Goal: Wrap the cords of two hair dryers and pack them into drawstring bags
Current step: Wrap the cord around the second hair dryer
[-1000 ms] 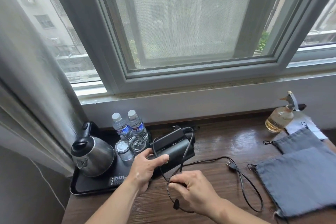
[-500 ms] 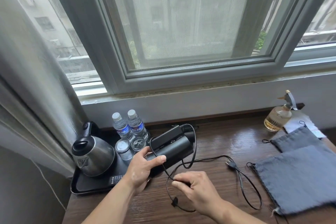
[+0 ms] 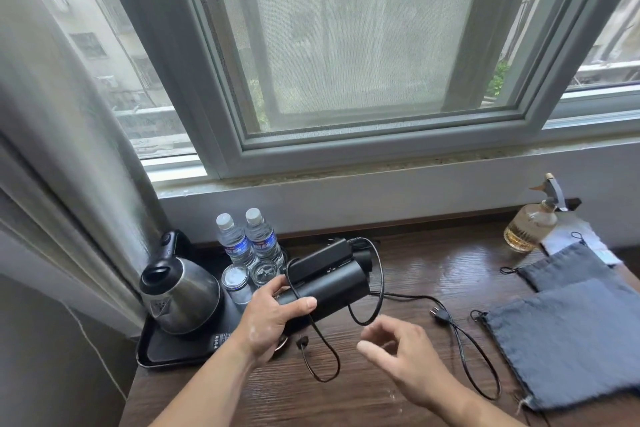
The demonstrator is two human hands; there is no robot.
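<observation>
Two hands were out over the dark wooden table (image 3: 433, 270). The left hand (image 3: 273, 321) gripped a black hair dryer (image 3: 332, 288) by the near end of its barrel, thumb laid across the top and fingers curled underneath, and held it tilted above the table. The black cord (image 3: 380, 274) crossed the barrel just under that thumb and dropped into a loose loop below the hand. Another loop hung off the far end of the dryer, just beyond the right hand's fingertips. The right hand (image 3: 405, 357) hovered beside the left one, a little blurred, its fingers loosely curled and apart, with nothing in them and the cord just clear of them.

Past the right hand, further right, the rest of the cord lay slack on the table with its plug (image 3: 440, 314) resting flat. Beyond that lay a grey drawstring bag (image 3: 568, 340), with a second grey bag (image 3: 568, 265) behind it and partly under its edge.

Left of the left hand sat a black tray (image 3: 162, 354) holding a steel kettle (image 3: 180, 298). Ahead of that hand's fingers stood two water bottles (image 3: 239, 246) and two upturned glasses (image 3: 239, 282). A glass spray bottle (image 3: 530, 222) stood far off to the right, by the wall.
</observation>
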